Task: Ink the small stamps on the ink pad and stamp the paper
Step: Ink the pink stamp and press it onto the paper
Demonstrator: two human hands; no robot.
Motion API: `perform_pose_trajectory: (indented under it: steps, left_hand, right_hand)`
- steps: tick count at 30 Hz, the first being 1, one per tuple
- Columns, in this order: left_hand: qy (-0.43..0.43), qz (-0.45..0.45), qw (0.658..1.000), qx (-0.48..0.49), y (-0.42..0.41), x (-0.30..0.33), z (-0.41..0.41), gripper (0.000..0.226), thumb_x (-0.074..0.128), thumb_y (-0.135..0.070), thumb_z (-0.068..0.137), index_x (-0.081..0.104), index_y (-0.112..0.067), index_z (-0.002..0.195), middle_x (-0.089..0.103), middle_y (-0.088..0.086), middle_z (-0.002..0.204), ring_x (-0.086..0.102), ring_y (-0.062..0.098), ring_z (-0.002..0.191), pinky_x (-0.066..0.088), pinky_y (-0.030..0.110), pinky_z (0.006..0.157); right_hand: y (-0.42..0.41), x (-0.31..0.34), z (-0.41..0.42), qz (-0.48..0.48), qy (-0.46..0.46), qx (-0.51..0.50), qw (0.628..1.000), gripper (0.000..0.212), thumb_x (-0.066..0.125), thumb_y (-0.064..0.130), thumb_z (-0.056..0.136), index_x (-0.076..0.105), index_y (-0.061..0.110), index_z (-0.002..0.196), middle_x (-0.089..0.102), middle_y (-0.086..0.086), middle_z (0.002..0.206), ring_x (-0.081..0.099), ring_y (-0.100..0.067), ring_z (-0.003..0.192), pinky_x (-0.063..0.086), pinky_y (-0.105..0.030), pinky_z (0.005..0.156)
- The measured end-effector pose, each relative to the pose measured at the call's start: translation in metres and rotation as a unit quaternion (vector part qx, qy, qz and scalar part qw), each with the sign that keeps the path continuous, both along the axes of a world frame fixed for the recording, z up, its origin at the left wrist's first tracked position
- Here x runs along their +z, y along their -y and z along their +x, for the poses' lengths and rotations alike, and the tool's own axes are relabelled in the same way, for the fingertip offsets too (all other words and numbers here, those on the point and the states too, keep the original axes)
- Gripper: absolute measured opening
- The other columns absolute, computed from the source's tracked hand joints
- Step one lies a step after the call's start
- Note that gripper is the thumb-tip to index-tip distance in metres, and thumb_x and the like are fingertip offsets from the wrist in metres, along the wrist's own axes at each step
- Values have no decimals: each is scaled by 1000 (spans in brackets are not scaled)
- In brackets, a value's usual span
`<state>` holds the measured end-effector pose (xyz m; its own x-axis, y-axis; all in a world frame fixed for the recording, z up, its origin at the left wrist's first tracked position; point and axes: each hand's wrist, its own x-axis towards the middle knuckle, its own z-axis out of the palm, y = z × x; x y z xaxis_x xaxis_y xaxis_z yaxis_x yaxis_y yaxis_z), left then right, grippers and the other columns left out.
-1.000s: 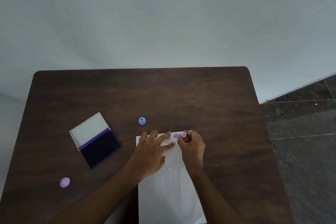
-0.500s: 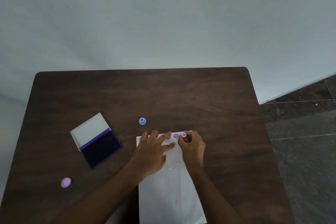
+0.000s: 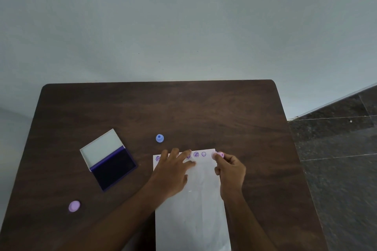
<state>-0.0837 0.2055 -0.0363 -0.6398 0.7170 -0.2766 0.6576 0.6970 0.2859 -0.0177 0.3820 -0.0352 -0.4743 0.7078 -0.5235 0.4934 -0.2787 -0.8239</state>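
Pink plastic shows at the fingertips of the right hand (image 3: 231, 169), which pinches a small pink stamp (image 3: 218, 155) just at the far right corner of the paper (image 3: 193, 210); whether the stamp touches the sheet or the wood beside it cannot be told. The other fingers of that hand are curled in. The left hand (image 3: 173, 171) lies flat and spread on the far end of the paper, palm down, gripping nothing, its fingertips reaching up to the row of stamped marks.

That row runs along the paper's far edge: purple round prints (image 3: 196, 154), several of them, with one at the left corner (image 3: 157, 158) and others partly hidden under the left fingers. The sheet is white, long and narrow, and stretches from the hands back toward the person, running out of view at the near edge.

Beyond the left hand, apart from the paper, a small blue stamp (image 3: 159, 138) stands alone on the dark wooden worktop (image 3: 204, 112). Farther left lies the ink pad (image 3: 113, 171), open, its dark blue-purple inked face toward the person and its pale lid (image 3: 102, 147) folded back behind it. Near the worktop's left near corner, well apart from everything, rests a round lilac stamp (image 3: 74, 206). A pale wall rises behind the worktop, and dark tiled floor (image 3: 336, 159) shows at the right.
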Motion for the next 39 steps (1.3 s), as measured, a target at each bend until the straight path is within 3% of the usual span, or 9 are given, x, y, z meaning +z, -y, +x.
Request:
perform_pose_trajectory:
  steps: [7,11,15,20,25,29,33,37,39]
  left_hand:
    - [-5,39,998,54,-11,3,3,39,60,-38,88,57,-34,127,44,-4,149,41,19,130,32,43,108]
    - [1,89,990,111,-4,8,4,34,61,-41,87,63,-32,120,58,-7,134,52,16,119,38,35,101]
    - [31,104,975,194,17,16,4,35,59,-46,89,62,-34,121,63,-12,128,57,11,113,30,21,92]
    - [98,143,921,348,61,23,14,29,60,-37,92,65,-28,119,67,-6,121,61,10,107,37,16,88]
    - [169,111,862,464,101,21,25,28,58,-30,94,58,-23,121,61,1,125,57,16,112,39,26,95]
    - [190,166,832,495,131,21,38,34,56,-31,95,55,-19,127,59,3,131,56,18,117,37,22,94]
    - [169,206,814,515,158,24,45,31,57,-28,95,59,-22,126,61,0,128,57,15,116,42,25,98]
    - [144,194,774,585,186,17,52,25,62,-27,92,63,-22,117,63,-7,110,60,13,109,37,23,98]
    - [123,210,775,584,200,11,57,23,63,-28,91,64,-25,114,64,-8,109,60,11,105,45,30,99]
  right_hand:
    - [17,5,5,-12,11,33,999,7,80,19,77,75,17,81,77,0,75,56,-8,44,48,-24,46]
    - [31,9,5,3,17,72,997,6,78,24,79,76,21,83,77,4,73,65,-7,51,49,-14,46]
    - [46,15,-2,16,0,132,991,5,78,25,79,77,21,82,75,0,69,64,-16,58,54,-22,54]
    - [74,23,-15,-4,-13,195,981,5,79,27,78,78,23,81,77,6,74,70,-20,63,60,-30,64]
    - [107,29,-25,-19,-8,262,965,12,79,32,76,77,24,84,77,8,75,72,-16,65,57,-23,63]
    - [133,34,-30,-20,-9,300,954,13,80,31,75,75,25,86,76,12,75,73,-11,68,54,-14,56]
    - [157,38,-37,-27,-10,346,938,19,81,24,75,68,32,86,74,19,75,73,-4,72,54,-12,55]
    - [179,37,-41,-21,1,405,914,19,78,28,77,68,30,93,75,10,86,74,-11,71,59,-21,64]
    - [190,36,-42,-16,6,419,908,21,78,31,78,69,28,96,76,8,87,74,-11,70,59,-23,67]
